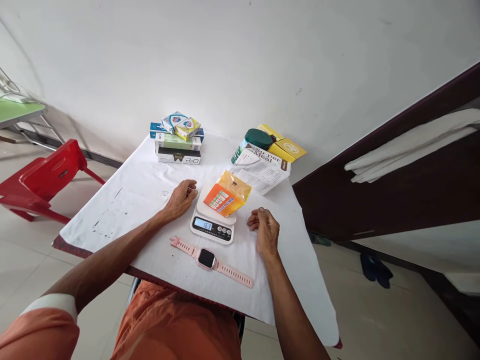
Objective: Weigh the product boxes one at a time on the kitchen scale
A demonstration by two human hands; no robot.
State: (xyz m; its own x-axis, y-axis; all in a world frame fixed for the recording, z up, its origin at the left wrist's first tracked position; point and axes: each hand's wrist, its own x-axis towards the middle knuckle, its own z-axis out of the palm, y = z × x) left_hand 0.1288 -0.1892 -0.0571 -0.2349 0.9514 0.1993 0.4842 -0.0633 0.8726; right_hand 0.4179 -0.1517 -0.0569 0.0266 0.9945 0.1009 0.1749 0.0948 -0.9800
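A small white kitchen scale (pixel 212 226) stands on the white-covered table (pixel 123 200), its display lit. An orange and yellow packet (pixel 226 196) lies on its platform. My left hand (pixel 181 198) rests on the cloth just left of the scale, fingers loosely curled, holding nothing I can see. My right hand (pixel 265 230) rests to the right of the scale, fingers curled in, nothing visible in them. A pink smartwatch (pixel 210 260) lies flat in front of the scale, between my forearms.
A stack of boxes with soap packets (pixel 177 138) stands at the back left. At the back right lie a printed white box (pixel 261 170), a green-lidded jar (pixel 252 142) and yellow boxes (pixel 285 146). A red plastic chair (pixel 45 179) stands left of the table; a dark bed frame (pixel 393 195) is to the right.
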